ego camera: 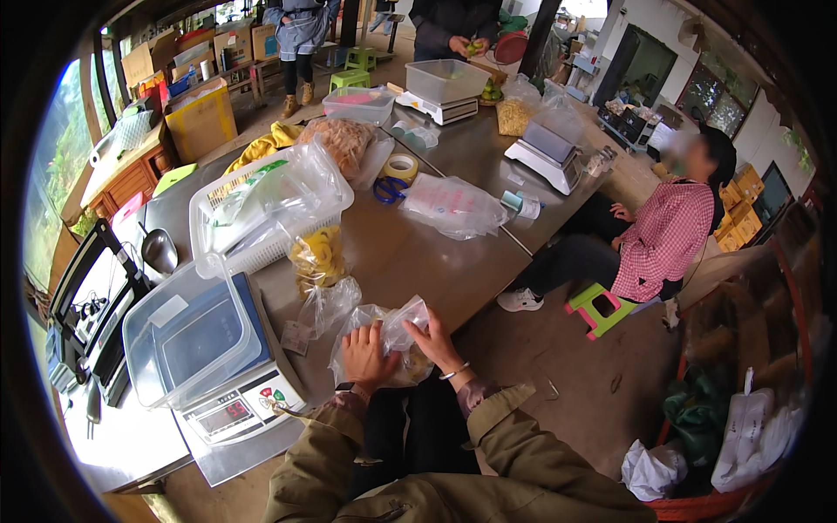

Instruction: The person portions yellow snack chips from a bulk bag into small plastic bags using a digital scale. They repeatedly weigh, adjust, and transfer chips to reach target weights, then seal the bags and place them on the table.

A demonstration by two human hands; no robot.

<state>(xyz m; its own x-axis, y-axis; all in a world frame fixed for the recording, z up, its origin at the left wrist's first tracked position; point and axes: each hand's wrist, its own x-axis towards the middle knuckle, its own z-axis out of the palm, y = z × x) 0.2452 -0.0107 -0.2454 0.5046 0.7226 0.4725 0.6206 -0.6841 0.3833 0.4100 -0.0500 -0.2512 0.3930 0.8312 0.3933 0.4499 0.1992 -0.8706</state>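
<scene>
A clear plastic bag (394, 329) lies at the table's near edge, just above my lap, with some yellowish pieces low inside it. My left hand (367, 356) holds its left side, fingers stretched over the film. At the bag's upper right edge, my right hand (433, 341) grips the film with the thumb in front; its other fingers are partly hidden. Beyond the left hand stands a filled clear bag of yellow ring-shaped pieces (318, 256), its loose neck towards me. A small printed slip (297, 337) lies beside that neck.
A digital scale (271, 392) bearing a clear plastic bin (186, 333) stands at left. Behind are a white basket (274, 258) of bags, blue scissors (390, 190), a tape roll (400, 168) and flat plastic bags (451, 206). A person (673, 225) sits at right.
</scene>
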